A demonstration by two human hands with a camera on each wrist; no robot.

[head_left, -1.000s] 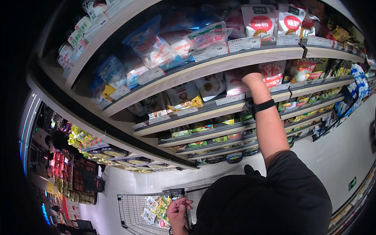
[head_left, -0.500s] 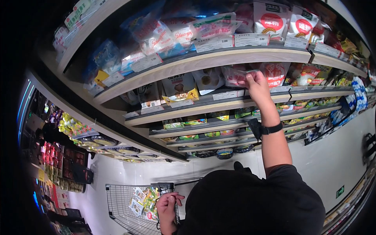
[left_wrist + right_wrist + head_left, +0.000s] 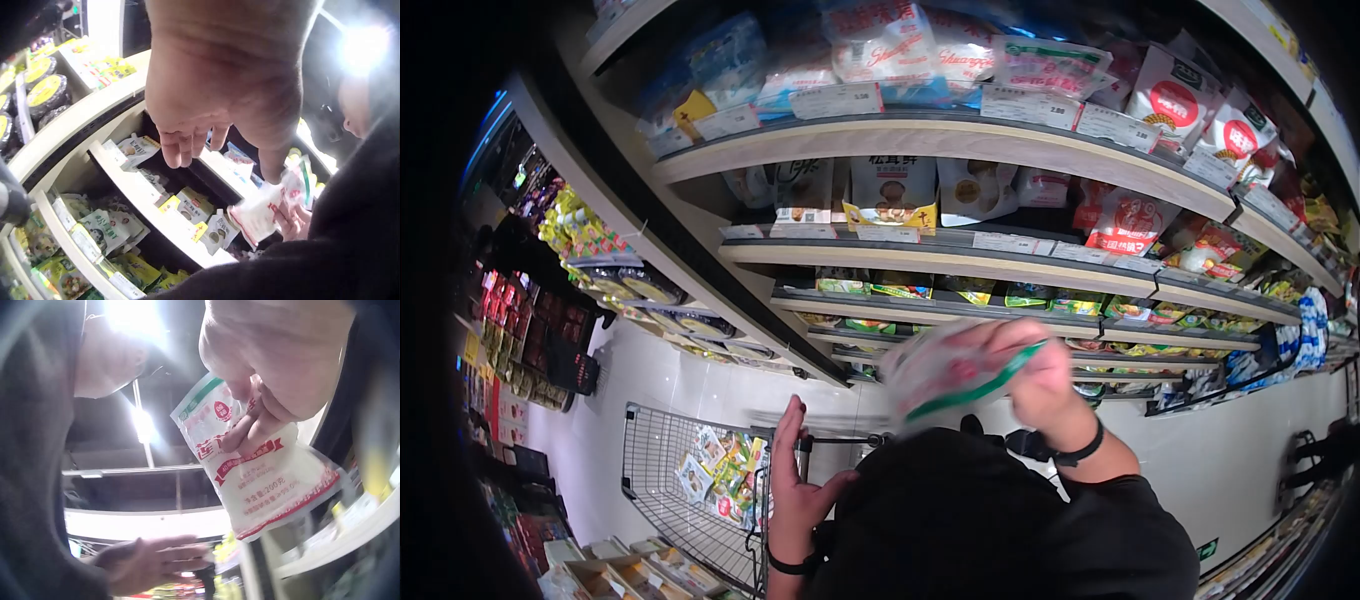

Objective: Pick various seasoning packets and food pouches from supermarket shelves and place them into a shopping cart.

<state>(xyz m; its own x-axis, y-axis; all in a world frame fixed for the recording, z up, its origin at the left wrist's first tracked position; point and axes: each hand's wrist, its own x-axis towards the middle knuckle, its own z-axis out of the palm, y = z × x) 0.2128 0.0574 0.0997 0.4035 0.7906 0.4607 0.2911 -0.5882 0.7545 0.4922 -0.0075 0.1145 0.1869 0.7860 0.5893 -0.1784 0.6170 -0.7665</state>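
Note:
My right hand (image 3: 1042,380) grips a clear plastic seasoning bag (image 3: 945,375) with white contents, red print and a green stripe near its top edge. In the head view the bag is blurred, held out in front of the shelves near my chest. Up close in the right wrist view, fingers curl over the face of the seasoning bag (image 3: 269,487), which hangs tilted. My left hand (image 3: 793,480) is held up beside the cart handle with fingers straight and thumb apart, nothing in it. From the left wrist view, the left palm (image 3: 225,94) hangs over the shelf scene.
A wire shopping cart (image 3: 640,450) with several colourful packets (image 3: 725,470) stands at my lower left. Tiered shelves (image 3: 960,255) of bagged seasonings curve across the front. A display of cartons (image 3: 625,575) stands at the bottom left; dark-clothed legs (image 3: 1315,460) show at the far right.
My right hand has come out of the second shelf with the seasoning bag and moved down toward my body. The left hand has risen and its fingers have straightened. The view has shifted.

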